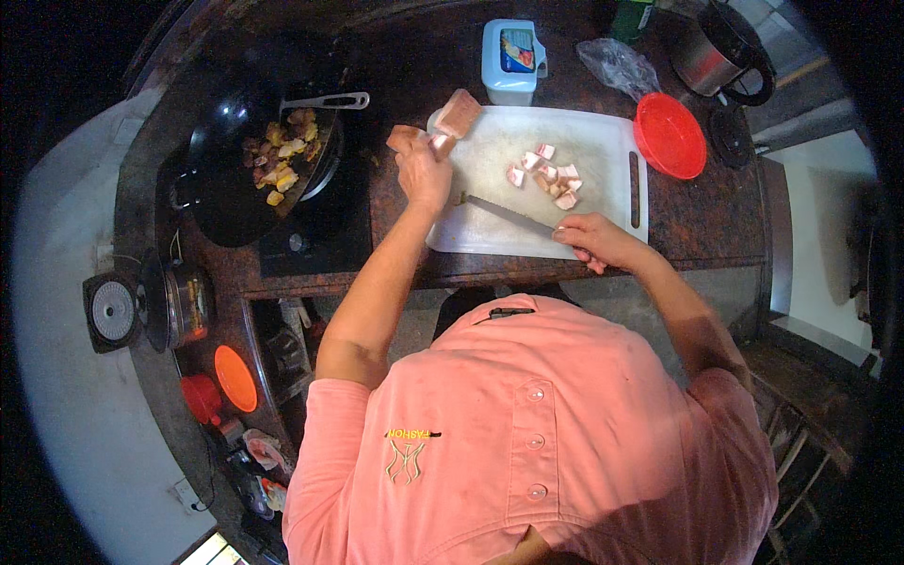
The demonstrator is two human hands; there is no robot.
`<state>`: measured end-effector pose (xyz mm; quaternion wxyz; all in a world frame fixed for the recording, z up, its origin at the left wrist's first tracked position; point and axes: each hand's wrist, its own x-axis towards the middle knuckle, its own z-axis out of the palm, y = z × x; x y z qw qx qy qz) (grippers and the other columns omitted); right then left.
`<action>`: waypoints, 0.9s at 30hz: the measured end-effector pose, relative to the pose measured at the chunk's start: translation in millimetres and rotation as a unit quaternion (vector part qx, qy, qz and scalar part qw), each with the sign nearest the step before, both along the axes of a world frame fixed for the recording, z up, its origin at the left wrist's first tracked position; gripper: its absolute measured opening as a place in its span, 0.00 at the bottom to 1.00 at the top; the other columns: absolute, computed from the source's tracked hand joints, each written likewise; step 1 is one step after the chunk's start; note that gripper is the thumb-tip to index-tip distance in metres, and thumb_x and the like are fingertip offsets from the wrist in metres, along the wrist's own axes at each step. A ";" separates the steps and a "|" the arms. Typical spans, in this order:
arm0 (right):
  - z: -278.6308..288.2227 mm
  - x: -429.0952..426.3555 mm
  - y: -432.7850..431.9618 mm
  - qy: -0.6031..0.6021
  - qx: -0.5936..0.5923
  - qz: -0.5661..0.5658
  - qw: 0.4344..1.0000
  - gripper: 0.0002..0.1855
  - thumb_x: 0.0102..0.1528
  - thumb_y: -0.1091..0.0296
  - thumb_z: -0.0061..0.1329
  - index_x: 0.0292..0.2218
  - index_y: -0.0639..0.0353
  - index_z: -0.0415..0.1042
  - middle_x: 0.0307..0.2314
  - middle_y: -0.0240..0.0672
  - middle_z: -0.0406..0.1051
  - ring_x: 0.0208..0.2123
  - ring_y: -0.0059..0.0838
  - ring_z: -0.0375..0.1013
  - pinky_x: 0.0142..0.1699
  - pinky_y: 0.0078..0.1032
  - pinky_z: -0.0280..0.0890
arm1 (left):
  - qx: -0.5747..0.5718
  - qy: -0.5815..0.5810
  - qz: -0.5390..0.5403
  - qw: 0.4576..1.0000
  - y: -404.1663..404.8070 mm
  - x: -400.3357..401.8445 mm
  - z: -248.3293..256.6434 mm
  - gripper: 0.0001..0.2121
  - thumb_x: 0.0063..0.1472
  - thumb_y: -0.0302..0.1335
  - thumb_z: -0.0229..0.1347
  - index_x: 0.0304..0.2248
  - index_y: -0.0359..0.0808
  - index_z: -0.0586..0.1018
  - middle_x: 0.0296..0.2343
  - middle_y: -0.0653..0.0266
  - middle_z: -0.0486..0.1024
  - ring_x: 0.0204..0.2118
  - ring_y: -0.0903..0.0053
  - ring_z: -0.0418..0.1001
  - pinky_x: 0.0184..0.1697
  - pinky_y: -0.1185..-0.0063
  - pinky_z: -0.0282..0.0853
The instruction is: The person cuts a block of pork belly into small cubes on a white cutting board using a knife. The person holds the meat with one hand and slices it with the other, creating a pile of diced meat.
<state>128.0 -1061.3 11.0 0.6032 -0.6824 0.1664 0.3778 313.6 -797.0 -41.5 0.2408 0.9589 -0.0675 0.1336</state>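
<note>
My left hand (426, 175) is at the upper left corner of a white cutting board (487, 236), its fingers on a piece of pork belly (405, 136) that overhangs the board's edge. Beside those fingers sits a larger pork slab (459, 113), with its brownish skin side showing. The handle of a knife (510, 215) is in my right hand (593, 239) over the board's front edge. Its blade lies low across the board and points left, toward my left wrist. Several cut chunks of pork (554, 176) form a loose cluster right of the board's middle.
Left of the board, a dark wok (226, 205) with browned food pieces (286, 152) and a metal-handled utensil (332, 102) sits on the cooktop. A light blue container (508, 63) stands behind the board. To the right are a red plastic bowl (669, 135), a plastic bag (618, 67) and a metal kettle (720, 53).
</note>
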 end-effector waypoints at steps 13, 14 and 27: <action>-6.5 -6.1 -14.3 -0.015 -0.023 -0.165 0.986 0.22 0.63 0.49 0.48 0.49 0.57 0.70 0.16 0.24 0.59 0.11 0.14 0.56 0.14 0.18 0.53 | -0.101 -0.024 -0.219 0.970 12.0 -92.4 -19.9 0.20 0.44 0.16 0.63 0.38 0.34 0.72 0.41 0.53 0.67 0.40 0.54 0.72 0.40 0.66 0.72; -5.3 -10.6 -10.9 -0.021 -0.018 -0.165 0.986 0.23 0.63 0.50 0.47 0.50 0.58 0.69 0.16 0.23 0.59 0.11 0.14 0.56 0.14 0.18 0.53 | -0.108 -0.036 -0.240 0.964 17.7 -99.6 -22.5 0.20 0.44 0.16 0.64 0.38 0.34 0.72 0.42 0.53 0.67 0.41 0.55 0.72 0.41 0.67 0.72; 18.0 15.6 4.0 -0.128 -0.094 0.060 0.985 0.20 0.64 0.52 0.46 0.50 0.55 0.72 0.18 0.23 0.60 0.17 0.15 0.59 0.21 0.19 0.55 | -0.341 0.020 -0.099 0.935 10.8 -104.9 -24.6 0.08 0.53 0.20 0.62 0.34 0.30 0.78 0.31 0.58 0.72 0.28 0.71 0.74 0.33 0.77 0.71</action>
